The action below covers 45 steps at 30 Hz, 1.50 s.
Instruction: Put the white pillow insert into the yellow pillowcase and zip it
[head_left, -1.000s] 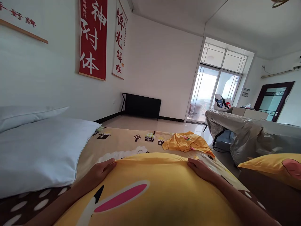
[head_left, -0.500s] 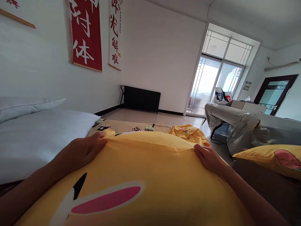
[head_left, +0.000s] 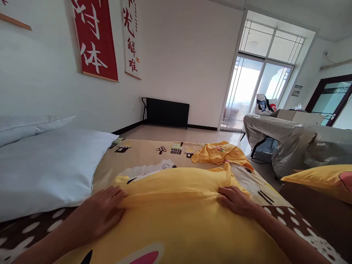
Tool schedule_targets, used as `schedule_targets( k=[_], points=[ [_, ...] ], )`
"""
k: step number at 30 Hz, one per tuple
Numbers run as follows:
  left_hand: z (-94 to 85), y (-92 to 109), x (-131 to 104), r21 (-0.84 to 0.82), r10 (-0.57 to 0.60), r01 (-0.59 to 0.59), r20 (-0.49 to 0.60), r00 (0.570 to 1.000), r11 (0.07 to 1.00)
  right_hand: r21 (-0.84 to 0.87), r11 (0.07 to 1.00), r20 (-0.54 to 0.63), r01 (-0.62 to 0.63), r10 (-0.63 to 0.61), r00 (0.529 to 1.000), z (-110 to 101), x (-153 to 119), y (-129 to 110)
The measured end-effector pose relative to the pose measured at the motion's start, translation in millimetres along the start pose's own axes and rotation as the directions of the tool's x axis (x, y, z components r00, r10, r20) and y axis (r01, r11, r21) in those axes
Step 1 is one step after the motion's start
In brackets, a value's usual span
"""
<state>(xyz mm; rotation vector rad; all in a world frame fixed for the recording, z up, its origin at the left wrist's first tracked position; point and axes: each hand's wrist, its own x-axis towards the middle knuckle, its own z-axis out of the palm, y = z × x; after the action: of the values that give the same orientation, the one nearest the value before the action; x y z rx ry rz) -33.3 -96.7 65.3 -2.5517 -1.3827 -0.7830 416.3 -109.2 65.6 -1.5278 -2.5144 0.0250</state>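
A plump yellow pillow in a yellow pillowcase (head_left: 176, 220) lies in front of me, with a pink and black print near its lower edge. A seam or hem fold runs across it between my hands. On its left side my left hand (head_left: 106, 207) grips the fabric by the fold, fingers curled. My right hand (head_left: 236, 201) is closed on the opposite side at the same fold; its thumb is largely hidden. Beyond the fold, the far end of the pillow rests on the patterned bedspread (head_left: 143, 152).
White pillows (head_left: 52, 165) lie at the left. A crumpled yellow cloth (head_left: 220, 153) is on the bed's far right. Another yellow pillow (head_left: 321, 179) sits at the right edge, near a plastic-covered table (head_left: 286, 128). A black panel (head_left: 166, 112) leans by the far wall.
Both hands and the yellow pillow have come down and closer to me, uncovering more of the bedspread and the crumpled cloth. The hands keep hold of the case.
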Motion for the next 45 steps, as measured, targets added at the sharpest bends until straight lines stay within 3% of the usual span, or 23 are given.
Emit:
schedule_targets(
  k=[2, 6, 8, 10, 15, 21, 24, 27, 31, 35, 39, 42, 45],
  points=[
    [-6.4, 32, 14, 0.086, 0.239, -0.236, -0.016, 0.971, 0.968, -0.024, 0.999, 0.012, -0.039, 0.04, 0.999, -18, 5, -4],
    [6.2, 118, 45, 0.061, 0.58, -0.585, 0.074, 0.811, 0.809, -0.078, 0.994, -0.017, 0.076, -0.078, 0.997, -40, 22, -28],
    [17.5, 149, 57, -0.036, 0.651, -0.652, 0.114, 0.75, 0.757, -0.041, 0.995, -0.006, 0.091, -0.092, 0.996, -42, 29, -37],
    [26.2, 166, 65, -0.137, 0.668, -0.654, 0.13, 0.733, 0.744, 0.007, 1.0, 0.035, 0.018, -0.019, 0.999, -40, 33, -39],
    [34.6, 169, 66, -0.206, 0.68, -0.651, 0.136, 0.72, 0.731, 0.049, 0.995, 0.116, -0.086, 0.08, 0.99, -40, 28, -34],
    [37.9, 170, 61, -0.249, 0.67, -0.626, 0.165, 0.724, 0.739, -0.26, 0.966, 0.006, -0.017, 0.019, 1.0, -29, 28, -48],
    [38.8, 170, 67, -0.287, 0.67, -0.616, 0.152, 0.727, 0.734, -0.402, 0.894, -0.082, -0.198, 0.18, 0.98, -26, 33, -44],
    [45.6, 173, 82, -0.294, 0.641, -0.585, 0.148, 0.753, 0.756, -0.424, 0.821, -0.117, -0.381, 0.368, 0.923, -33, 35, -32],
    [64.0, 182, 110, -0.291, 0.536, -0.474, 0.191, 0.823, 0.831, -0.382, 0.788, -0.194, -0.482, 0.442, 0.876, -44, 35, -25],
    [80.2, 188, 135, -0.32, 0.504, -0.42, 0.26, 0.823, 0.85, -0.305, 0.794, -0.216, -0.526, 0.48, 0.85, -40, 36, -15],
    [98.0, 194, 146, -0.289, 0.447, -0.357, 0.363, 0.817, 0.888, -0.033, 0.909, -0.27, -0.415, 0.392, 0.88, -28, 44, 10],
    [111.8, 201, 142, -0.238, 0.441, -0.377, 0.347, 0.827, 0.895, 0.168, 0.938, -0.394, -0.302, 0.344, 0.852, -24, 51, 20],
    [116.1, 205, 136, -0.232, 0.425, -0.361, 0.368, 0.827, 0.903, 0.241, 0.935, -0.452, -0.26, 0.346, 0.822, -30, 53, 13]
  ],
)
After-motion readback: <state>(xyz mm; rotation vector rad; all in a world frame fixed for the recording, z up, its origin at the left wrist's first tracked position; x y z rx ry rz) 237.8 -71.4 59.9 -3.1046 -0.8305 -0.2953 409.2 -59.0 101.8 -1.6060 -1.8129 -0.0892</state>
